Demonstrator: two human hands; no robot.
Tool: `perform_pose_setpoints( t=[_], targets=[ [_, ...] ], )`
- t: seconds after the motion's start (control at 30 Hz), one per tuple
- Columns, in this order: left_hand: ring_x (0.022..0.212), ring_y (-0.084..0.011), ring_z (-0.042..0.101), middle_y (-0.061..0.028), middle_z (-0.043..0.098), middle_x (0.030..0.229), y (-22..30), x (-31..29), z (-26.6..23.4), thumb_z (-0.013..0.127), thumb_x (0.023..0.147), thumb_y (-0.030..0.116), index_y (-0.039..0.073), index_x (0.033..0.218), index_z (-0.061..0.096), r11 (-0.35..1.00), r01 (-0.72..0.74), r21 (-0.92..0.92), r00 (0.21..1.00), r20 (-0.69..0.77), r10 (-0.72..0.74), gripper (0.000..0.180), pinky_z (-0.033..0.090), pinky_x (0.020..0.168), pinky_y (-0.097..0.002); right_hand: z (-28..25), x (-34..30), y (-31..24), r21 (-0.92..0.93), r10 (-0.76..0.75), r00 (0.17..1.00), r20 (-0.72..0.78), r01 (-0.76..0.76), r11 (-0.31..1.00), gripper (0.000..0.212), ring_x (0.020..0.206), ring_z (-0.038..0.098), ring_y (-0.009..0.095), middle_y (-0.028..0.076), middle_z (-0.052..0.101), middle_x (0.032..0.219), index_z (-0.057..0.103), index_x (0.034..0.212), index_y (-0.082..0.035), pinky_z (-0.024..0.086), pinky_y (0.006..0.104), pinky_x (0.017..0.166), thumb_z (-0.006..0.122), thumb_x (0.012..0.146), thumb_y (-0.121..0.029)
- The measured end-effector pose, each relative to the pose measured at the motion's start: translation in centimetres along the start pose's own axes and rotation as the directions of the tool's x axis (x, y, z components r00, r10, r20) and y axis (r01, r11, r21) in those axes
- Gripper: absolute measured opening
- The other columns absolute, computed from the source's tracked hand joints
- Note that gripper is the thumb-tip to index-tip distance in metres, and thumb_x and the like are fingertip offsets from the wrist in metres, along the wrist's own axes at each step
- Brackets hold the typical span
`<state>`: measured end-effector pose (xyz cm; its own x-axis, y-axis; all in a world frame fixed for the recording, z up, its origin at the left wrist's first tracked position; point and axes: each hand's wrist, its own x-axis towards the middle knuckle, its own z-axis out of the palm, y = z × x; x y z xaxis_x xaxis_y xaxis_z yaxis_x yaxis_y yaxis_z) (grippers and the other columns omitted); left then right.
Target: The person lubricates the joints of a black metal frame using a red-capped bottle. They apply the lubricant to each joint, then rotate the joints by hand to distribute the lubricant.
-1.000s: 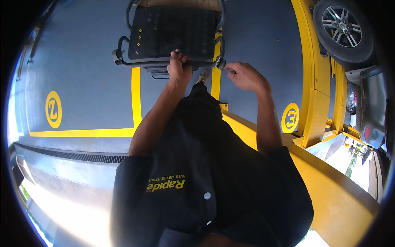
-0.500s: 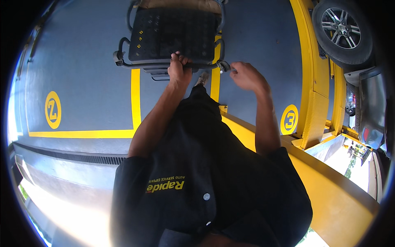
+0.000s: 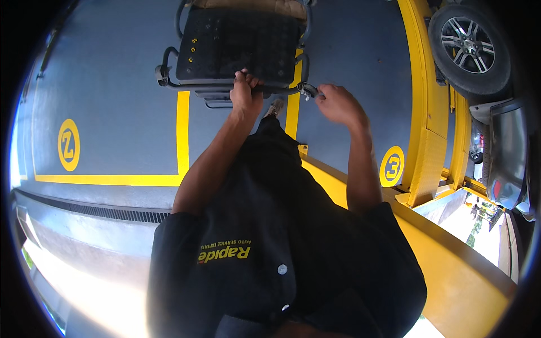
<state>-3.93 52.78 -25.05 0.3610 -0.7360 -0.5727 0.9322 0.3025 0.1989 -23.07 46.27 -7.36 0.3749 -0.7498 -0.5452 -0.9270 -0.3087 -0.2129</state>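
In front of me is a black rolling frame (image 3: 186, 87) of bent tube. It carries a black plastic tray (image 3: 236, 42) with small holes and a tan padded piece (image 3: 253, 5) at its far end. My left hand (image 3: 245, 93) is closed around the middle of the near crossbar. At the bar's right end my right hand (image 3: 338, 102) is closed, its fingertips at a small caster (image 3: 307, 90). What those fingers pinch is partly hidden. Another caster (image 3: 162, 75) sits at the bar's left end.
Yellow lines (image 3: 183, 135) mark bays on the grey floor. A yellow lift rail (image 3: 425, 141) runs along the right, beside a car wheel (image 3: 468, 45). A yellow beam (image 3: 451, 256) crosses at lower right. Left of me lies a drain grate (image 3: 112, 213).
The floor markings have shifted slightly left in view. Both hands keep their places on the frame, and the right-end caster looks slightly turned.
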Motion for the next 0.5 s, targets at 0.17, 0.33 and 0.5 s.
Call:
perform_pose_setpoints(
  t=[0.17, 0.33, 0.5],
  targets=[
    [0.067, -0.0123, 0.040, 0.0027, 0.041, 0.078, 0.0, 0.0, 0.1, 0.040, 0.121, 0.031, 0.012, 0.113, 0.056, 1.000, -0.001, -0.001, 1.000, -0.013, 0.001, 0.026, 0.042, 0.074, -0.0337, -0.6, -0.9, -1.0, 0.057, -0.118, 0.990, -0.083, 0.123, 0.991, 0.042, 0.105, 0.078, 0.033, 0.020, 0.078, 0.121, 0.068, 0.148, -0.014, 0.059, 0.0442, 0.097, 0.063, 0.107, -0.019],
    [0.066, -0.0120, 0.039, 0.0035, 0.040, 0.077, 0.1, -0.2, 0.4, 0.037, 0.122, 0.031, 0.013, 0.111, 0.055, 1.000, 0.011, 0.001, 1.000, -0.019, -0.011, 0.027, 0.041, 0.076, -0.0336, -0.6, -0.6, 0.3, 0.041, -0.143, 0.989, 0.042, 0.141, 0.989, 0.044, 0.101, 0.078, 0.031, 0.020, 0.078, 0.118, 0.068, 0.150, -0.018, 0.059, 0.0448, 0.093, 0.063, 0.106, -0.017],
    [0.067, -0.0122, 0.041, 0.0030, 0.041, 0.078, 0.1, -0.4, 0.4, 0.038, 0.121, 0.030, 0.013, 0.112, 0.055, 1.000, 0.001, 0.020, 1.000, -0.009, -0.001, 0.026, 0.042, 0.076, -0.0340, 0.7, 0.0, 1.0, 0.040, -0.090, 0.988, -0.124, 0.096, 0.995, 0.046, 0.091, 0.076, 0.029, 0.019, 0.079, 0.119, 0.067, 0.151, -0.022, 0.058, 0.0455, 0.091, 0.061, 0.106, -0.015]
  ],
)
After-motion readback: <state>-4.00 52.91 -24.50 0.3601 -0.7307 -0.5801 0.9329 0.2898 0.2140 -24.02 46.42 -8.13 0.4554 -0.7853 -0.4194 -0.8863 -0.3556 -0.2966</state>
